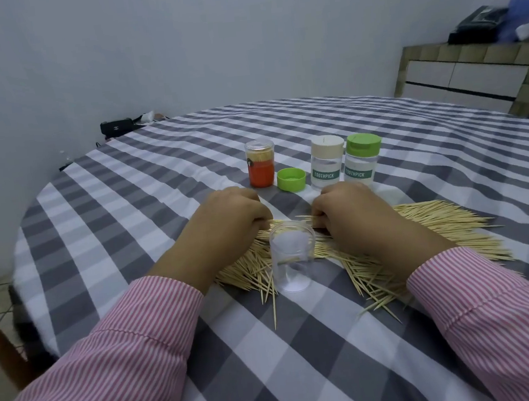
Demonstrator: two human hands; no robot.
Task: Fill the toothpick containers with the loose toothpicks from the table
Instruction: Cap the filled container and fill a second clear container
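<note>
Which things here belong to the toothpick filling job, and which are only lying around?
Job: loose toothpicks; open clear container; green lid; orange container; beige-capped container; green-capped container; left hand; right hand.
Lying about: black bag; blue plastic bag; black case.

Toothpick containers: four (three capped, one open). Loose lid: one. Toothpicks: uncounted heap. Hands: two.

The cloth over the desk looked matt and woven. The toothpicks were pale bare wood. The near cup was clear glossy plastic; the far green lid smooth plastic. The sleeves were striped cotton-like fabric.
</note>
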